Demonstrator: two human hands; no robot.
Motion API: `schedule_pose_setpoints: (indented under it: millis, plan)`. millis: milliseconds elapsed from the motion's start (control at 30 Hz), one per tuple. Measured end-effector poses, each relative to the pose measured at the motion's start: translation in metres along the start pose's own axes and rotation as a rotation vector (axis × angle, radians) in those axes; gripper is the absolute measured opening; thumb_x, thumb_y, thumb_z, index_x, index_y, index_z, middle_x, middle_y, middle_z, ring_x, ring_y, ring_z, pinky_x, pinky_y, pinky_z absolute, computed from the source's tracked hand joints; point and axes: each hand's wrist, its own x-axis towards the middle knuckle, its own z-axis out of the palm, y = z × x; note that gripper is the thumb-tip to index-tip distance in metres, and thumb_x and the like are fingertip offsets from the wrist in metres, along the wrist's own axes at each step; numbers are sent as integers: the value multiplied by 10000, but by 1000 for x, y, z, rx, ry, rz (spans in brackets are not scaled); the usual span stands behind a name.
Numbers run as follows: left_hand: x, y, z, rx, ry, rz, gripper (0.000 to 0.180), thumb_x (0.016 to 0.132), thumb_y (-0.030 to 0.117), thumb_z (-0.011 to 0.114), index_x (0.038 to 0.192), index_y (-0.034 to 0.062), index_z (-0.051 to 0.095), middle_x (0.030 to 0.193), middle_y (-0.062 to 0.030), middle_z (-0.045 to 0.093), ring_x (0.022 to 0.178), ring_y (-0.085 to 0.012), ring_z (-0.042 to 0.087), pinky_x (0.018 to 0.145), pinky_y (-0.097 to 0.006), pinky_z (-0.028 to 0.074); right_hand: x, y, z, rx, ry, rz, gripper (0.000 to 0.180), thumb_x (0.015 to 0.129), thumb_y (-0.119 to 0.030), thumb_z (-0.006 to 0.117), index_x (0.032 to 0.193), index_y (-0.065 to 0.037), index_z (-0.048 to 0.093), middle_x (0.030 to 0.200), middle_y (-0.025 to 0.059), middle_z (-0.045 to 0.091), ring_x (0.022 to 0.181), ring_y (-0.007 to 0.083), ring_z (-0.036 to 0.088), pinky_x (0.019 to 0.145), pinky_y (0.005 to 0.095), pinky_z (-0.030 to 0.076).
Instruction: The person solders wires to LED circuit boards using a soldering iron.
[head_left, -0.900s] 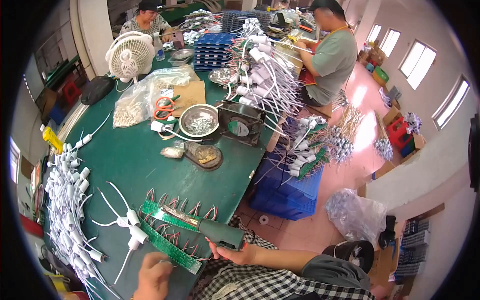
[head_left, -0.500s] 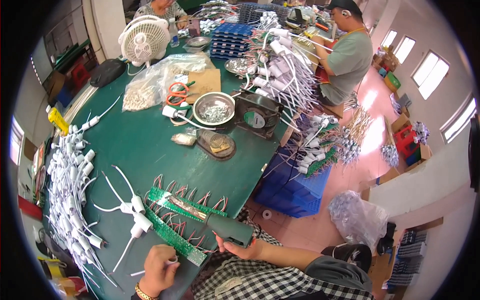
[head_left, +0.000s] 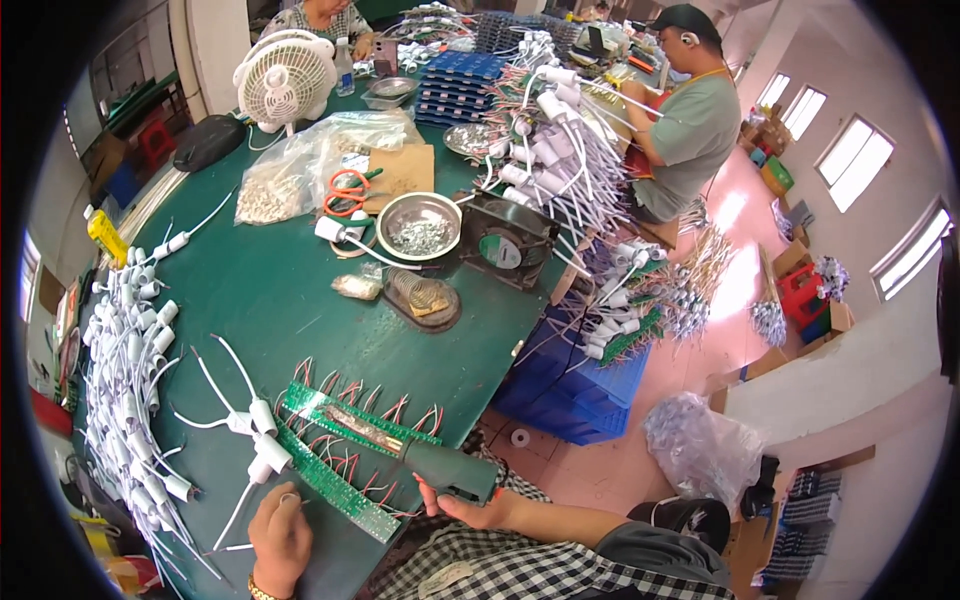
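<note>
My right hand grips the dark green handle of a soldering iron. The iron's metal barrel lies over the upper of two green circuit board strips, which have thin red and white wires standing up along them. Left of the strips, several white cylindrical connectors with white cables rest in a small cluster. Just below that cluster, my left hand is closed with its fingers curled. A white cable sticks out from its left side; whatever else is inside the fingers is hidden.
A heap of white cabled connectors lines the left edge. Farther back are a metal bowl, an iron stand with a coil, a black fan, orange-handled scissors and a white fan. A co-worker sits at the right.
My left hand has shifted left with the white cable, closer to the connector cluster. The whole view has shifted slightly. The soldering iron stays over the boards in my right hand.
</note>
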Motion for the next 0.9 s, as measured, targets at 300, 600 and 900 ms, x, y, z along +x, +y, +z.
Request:
schedule_pose_setpoints:
  millis: [300,600,900]
  plan:
    - [8,7,4,83,78,-38,224,676,-100,597,867,15,573,897,-141,568,712,-278,564,618,-329,467,-12,22,-16,-353,-88,132,360,853,-8,603,1204,-62,540,1099,60,613,950,162,594,854,304,456]
    - [6,4,6,83,129,13,204,650,-93,605,800,28,539,862,-130,546,710,-270,548,601,-333,454,-11,26,-11,-269,-90,-52,300,875,-1,570,1174,10,544,1083,60,612,958,164,591,827,285,459]
    - [17,2,13,164,174,-24,233,609,-22,682,785,67,558,849,-96,556,763,-279,532,739,-408,378,4,-7,-4,-206,-9,30,205,852,-163,629,985,-9,600,821,71,627,759,148,612,667,282,492]
